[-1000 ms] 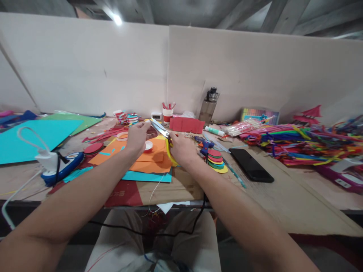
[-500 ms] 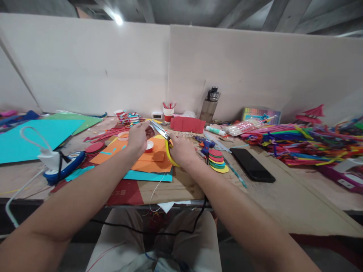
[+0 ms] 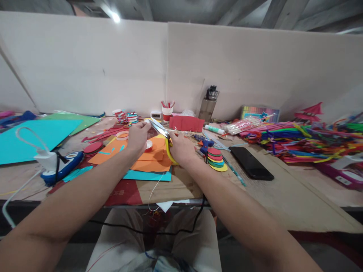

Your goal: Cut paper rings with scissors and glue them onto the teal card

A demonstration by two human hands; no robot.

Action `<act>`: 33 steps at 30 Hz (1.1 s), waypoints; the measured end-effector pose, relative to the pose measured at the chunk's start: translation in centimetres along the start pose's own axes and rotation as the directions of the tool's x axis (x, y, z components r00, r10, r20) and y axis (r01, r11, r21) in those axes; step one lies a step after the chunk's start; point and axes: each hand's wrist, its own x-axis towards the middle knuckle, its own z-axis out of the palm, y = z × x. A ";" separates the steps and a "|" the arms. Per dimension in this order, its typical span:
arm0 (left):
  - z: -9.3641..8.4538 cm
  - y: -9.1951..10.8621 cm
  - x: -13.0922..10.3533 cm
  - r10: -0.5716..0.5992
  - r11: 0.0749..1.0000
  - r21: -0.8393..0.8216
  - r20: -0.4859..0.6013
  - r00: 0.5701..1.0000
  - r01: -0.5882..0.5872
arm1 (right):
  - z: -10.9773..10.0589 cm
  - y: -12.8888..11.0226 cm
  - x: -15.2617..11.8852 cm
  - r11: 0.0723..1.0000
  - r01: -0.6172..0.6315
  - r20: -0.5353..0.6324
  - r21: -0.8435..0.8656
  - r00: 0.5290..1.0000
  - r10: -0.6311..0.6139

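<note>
My right hand (image 3: pixel 183 149) is closed around the yellow handles of a pair of scissors (image 3: pixel 159 127), whose blades point away and to the left. Pinched in my left hand (image 3: pixel 138 138) is a small white piece of paper (image 3: pixel 147 121), mostly hidden by the fingers, close to the blade tips. A thin pale strip (image 3: pixel 172 129) shows beside the scissors' pivot. Beneath both hands lie orange paper sheets (image 3: pixel 150 165) over a turquoise sheet (image 3: pixel 147 175). A roll of tape (image 3: pixel 149 145) rests on the orange paper just by my left hand.
Stacked coloured paper discs (image 3: pixel 217 160), a glue gun (image 3: pixel 205 143) and a black phone (image 3: pixel 251 162) lie to the right. A bottle (image 3: pixel 208 104) and a cup of pens (image 3: pixel 167 111) stand by the wall. Pipe cleaners (image 3: pixel 295 143) are heaped far right; a blue power strip (image 3: pixel 64 168) sits left.
A thin pale strip now shows beside the scissors' pivot. My left hand has turned slightly and shifted a little left. The scissors have stayed in my right hand.
</note>
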 end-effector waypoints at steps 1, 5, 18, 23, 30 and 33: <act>0.0 0.0 0.0 -0.002 1.000 0.000 -0.001 1.000 0.002 | 0.0 0.0 0.0 1.000 0.002 -0.007 -0.009 1.000 -0.003; -0.1 0.2 0.0 -0.008 1.000 0.017 0.009 1.000 0.008 | 0.0 0.2 0.1 0.999 0.011 -0.030 -0.042 0.999 -0.012; -0.4 0.3 0.3 -0.030 0.998 0.048 0.002 1.000 0.030 | -0.7 0.2 0.2 1.000 0.022 0.021 -0.018 1.000 -0.022; -0.9 -0.2 1.0 0.028 0.993 0.116 0.010 1.000 -0.029 | -1.5 -0.1 0.0 1.000 0.022 0.099 -0.016 0.995 -0.021; -0.9 0.0 1.1 -0.110 0.992 -0.060 -0.042 0.993 0.108 | -0.9 -0.1 0.1 0.999 0.045 0.055 -0.014 0.998 -0.044; -1.0 -0.1 1.1 -0.089 0.995 -0.049 -0.050 0.995 0.086 | -0.4 -0.1 0.1 0.999 0.050 0.032 -0.005 0.998 -0.050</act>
